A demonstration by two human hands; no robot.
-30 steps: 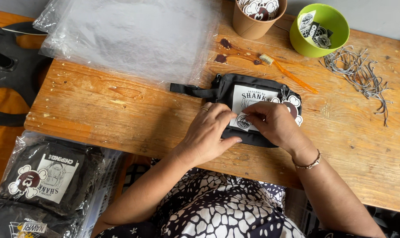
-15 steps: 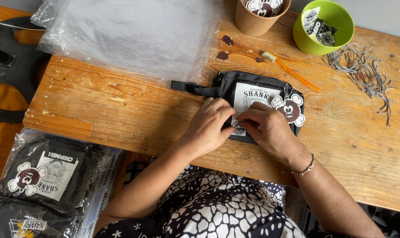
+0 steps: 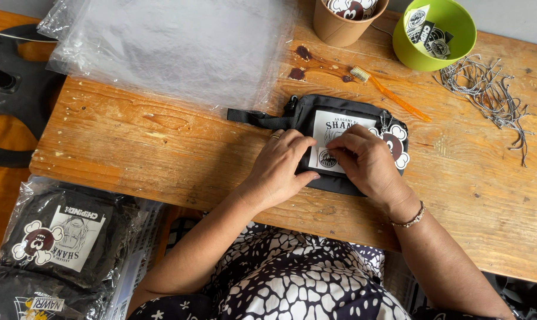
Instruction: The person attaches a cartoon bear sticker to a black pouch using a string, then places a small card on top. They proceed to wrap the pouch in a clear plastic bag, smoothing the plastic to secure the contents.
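A small black pouch [image 3: 307,112] with a white printed label and a strap lies flat on the wooden table [image 3: 132,142]. A round skull-and-bones tag [image 3: 396,147] hangs at its right end. My left hand [image 3: 280,166] rests on the pouch's left part, fingers pressing the label's edge. My right hand [image 3: 369,163] lies over the pouch's right part, its fingertips on the label next to a small round sticker [image 3: 326,159]. Both hands are pressing on the pouch, fingers bent.
Clear plastic bags [image 3: 168,47] lie at the back left. A brown paper cup [image 3: 345,18], a green bowl [image 3: 452,50] of stickers, an orange brush [image 3: 393,95] and a heap of ball chains [image 3: 493,98] sit at the back right. Bagged black pouches [image 3: 61,237] are stacked lower left.
The round sticker now shows on the label between my fingers. My right hand has drawn slightly back, and the skull tag lies uncovered at the pouch's right end.
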